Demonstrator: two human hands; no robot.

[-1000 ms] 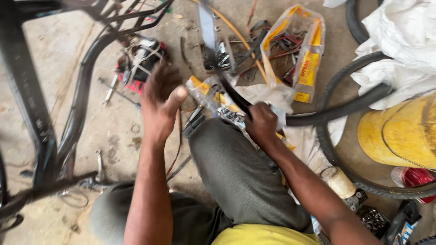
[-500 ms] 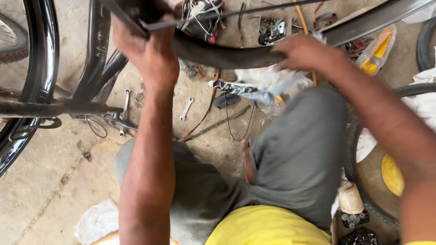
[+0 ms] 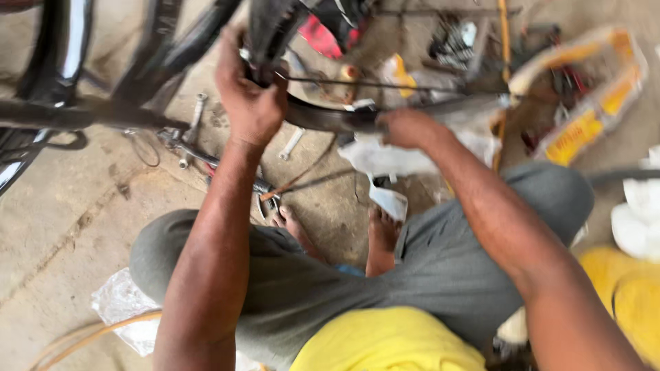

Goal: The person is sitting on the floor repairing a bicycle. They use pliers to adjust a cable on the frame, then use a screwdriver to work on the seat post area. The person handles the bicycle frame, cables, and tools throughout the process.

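Observation:
My left hand (image 3: 251,96) grips the black bicycle tyre (image 3: 271,34) where it curves down at the top middle. My right hand (image 3: 407,128) closes on the same tyre's dark lower run (image 3: 330,118), a little to the right. A thin spoke or cable (image 3: 385,85) stretches between the two hands. I squat on the concrete floor, grey trousers and bare feet (image 3: 381,230) below the tyre.
A black bicycle frame (image 3: 75,113) lies at the left. Spanners (image 3: 194,124) and small tools lie on the floor under it. An orange and white tray of parts (image 3: 584,103) sits at the right; white plastic wrap (image 3: 375,158) lies under the tyre; a yellow container (image 3: 625,288) stands lower right.
The view has shifted as my head moved. Both hands stay on the tyre, which now sits lower in view; my right hand has come in toward the middle.

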